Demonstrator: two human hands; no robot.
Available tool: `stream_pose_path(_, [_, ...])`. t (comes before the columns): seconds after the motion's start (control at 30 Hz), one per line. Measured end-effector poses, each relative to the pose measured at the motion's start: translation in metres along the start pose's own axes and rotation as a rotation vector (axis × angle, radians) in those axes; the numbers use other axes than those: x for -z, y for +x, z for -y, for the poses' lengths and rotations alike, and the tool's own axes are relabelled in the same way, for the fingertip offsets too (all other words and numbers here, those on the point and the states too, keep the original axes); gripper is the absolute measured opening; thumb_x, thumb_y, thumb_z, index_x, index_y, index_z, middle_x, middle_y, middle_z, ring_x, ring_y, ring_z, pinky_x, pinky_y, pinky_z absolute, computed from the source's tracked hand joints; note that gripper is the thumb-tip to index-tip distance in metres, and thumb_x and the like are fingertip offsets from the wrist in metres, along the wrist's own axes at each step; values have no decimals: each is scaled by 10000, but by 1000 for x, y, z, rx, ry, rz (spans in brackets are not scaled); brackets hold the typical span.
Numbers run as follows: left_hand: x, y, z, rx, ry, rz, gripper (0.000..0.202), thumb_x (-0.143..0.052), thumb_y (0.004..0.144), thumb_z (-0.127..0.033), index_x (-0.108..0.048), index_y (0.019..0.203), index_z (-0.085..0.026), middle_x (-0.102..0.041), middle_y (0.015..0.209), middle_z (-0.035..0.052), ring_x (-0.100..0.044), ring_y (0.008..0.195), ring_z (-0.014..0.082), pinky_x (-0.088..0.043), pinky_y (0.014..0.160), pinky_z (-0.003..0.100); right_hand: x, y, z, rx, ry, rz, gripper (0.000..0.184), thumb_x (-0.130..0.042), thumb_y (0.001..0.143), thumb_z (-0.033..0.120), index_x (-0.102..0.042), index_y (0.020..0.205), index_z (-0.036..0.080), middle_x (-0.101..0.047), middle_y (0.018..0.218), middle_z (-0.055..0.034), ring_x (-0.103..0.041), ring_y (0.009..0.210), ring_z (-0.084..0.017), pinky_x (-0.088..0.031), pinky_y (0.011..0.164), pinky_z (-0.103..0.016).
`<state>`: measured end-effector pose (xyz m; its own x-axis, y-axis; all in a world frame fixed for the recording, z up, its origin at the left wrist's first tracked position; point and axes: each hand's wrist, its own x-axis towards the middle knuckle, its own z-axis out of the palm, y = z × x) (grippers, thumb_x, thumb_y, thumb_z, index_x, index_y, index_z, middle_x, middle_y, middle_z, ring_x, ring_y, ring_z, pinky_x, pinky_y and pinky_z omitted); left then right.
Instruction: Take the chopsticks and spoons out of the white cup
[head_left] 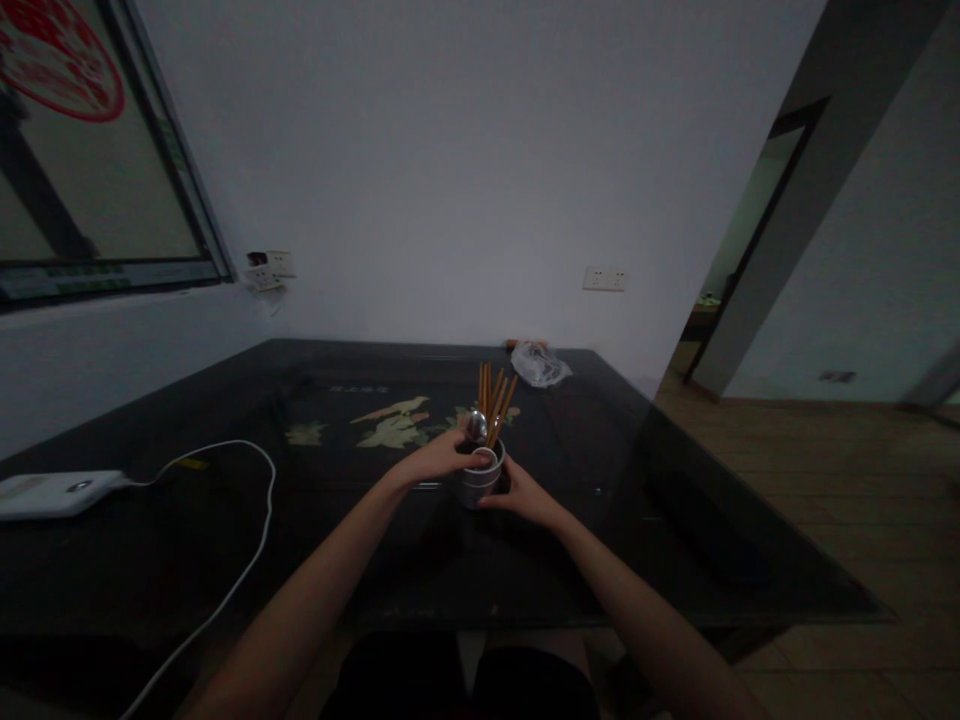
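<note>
A small white cup (480,478) stands on the dark glass-topped table (600,560). Several wooden chopsticks (495,398) and a metal spoon (475,426) stick up out of it. My left hand (439,460) curls over the cup's left rim, fingers closed against it. My right hand (521,495) presses against the cup's right side near its base, fingers wrapped round it.
A white power bank (56,492) with a white cable (247,520) lies at the table's left. A crumpled plastic bag (540,364) sits at the far edge by the wall. A doorway (750,240) and wooden floor (825,480) are to the right.
</note>
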<state>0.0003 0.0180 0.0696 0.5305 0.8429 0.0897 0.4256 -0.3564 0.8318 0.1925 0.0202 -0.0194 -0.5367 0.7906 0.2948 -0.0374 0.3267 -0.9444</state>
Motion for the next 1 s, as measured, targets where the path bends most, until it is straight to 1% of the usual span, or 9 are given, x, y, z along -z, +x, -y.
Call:
stream_pose_path(0.1, [-1,0,2,-11,13,-41,418,-589,772,-438,-648,1061,-142,-659,1114,99,-584,1041,257,-435,906,344,0,0,1,4,-12,-6,908,-835,563,259,-384,1350,209,-483,1361,-112,-470,1247,-275,-340,1074,-459])
stream_pose_path(0.23, [-6,0,4,-74,-17,-126,450,-510,828,-471,-601,1119,-139,-630,1161,104,-563,1063,246,-429,927,341,0,1,-2,21,-10,-6,911,-834,568,253,-376,1355,214,-468,1381,-107,-448,1270,-268,-316,1091,-456])
stream_pose_path(0.37, [-11,0,8,-121,8,-206,414,-478,854,-462,-596,1106,-155,-614,1170,102,-543,1084,245,-413,955,348,0,1,-3,10,3,-9,901,-828,578,260,-375,1355,213,-472,1377,-109,-451,1267,-270,-322,1086,-460])
stream_pose_path(0.57, [-18,4,15,-172,37,-464,375,-454,878,-395,-556,1135,-141,-548,1199,128,-492,1143,234,-358,1015,378,0,1,2,10,-16,-11,909,-827,577,272,-376,1363,211,-464,1383,-111,-447,1267,-277,-321,1085,-461])
stream_pose_path(0.7, [-21,6,17,-116,77,-654,351,-453,871,-399,-577,1077,-142,-523,1191,118,-458,1166,233,-327,1030,360,-1,1,4,9,-18,-11,919,-826,580,277,-363,1371,210,-452,1397,-108,-430,1281,-273,-311,1094,-456])
stream_pose_path(0.77, [-20,5,13,-85,62,-685,354,-427,880,-421,-599,1011,-141,-552,1145,112,-484,1128,235,-347,1006,353,-1,1,4,10,-24,-10,918,-826,583,277,-361,1373,215,-451,1400,-104,-425,1286,-271,-305,1098,-454])
stream_pose_path(0.87, [-13,1,1,-52,-27,-668,432,-374,891,-484,-621,906,-129,-627,991,99,-561,999,237,-419,911,336,-1,1,5,6,-40,-10,912,-825,586,277,-364,1370,213,-460,1392,-101,-423,1287,-272,-301,1100,-457])
stream_pose_path(0.93, [-6,-1,-9,-63,-89,-671,477,-360,890,-523,-630,889,-130,-653,919,81,-591,935,228,-446,858,314,-1,0,6,1,-51,-15,902,-825,587,278,-372,1363,208,-477,1376,-101,-429,1283,-273,-301,1099,-462])
stream_pose_path(1.0, [0,-3,-20,-107,-143,-687,497,-355,890,-543,-644,900,-139,-668,911,68,-608,906,210,-457,834,291,-1,0,8,-3,-55,-19,892,-825,587,277,-378,1356,206,-485,1368,-100,-434,1278,-272,-298,1100,-463])
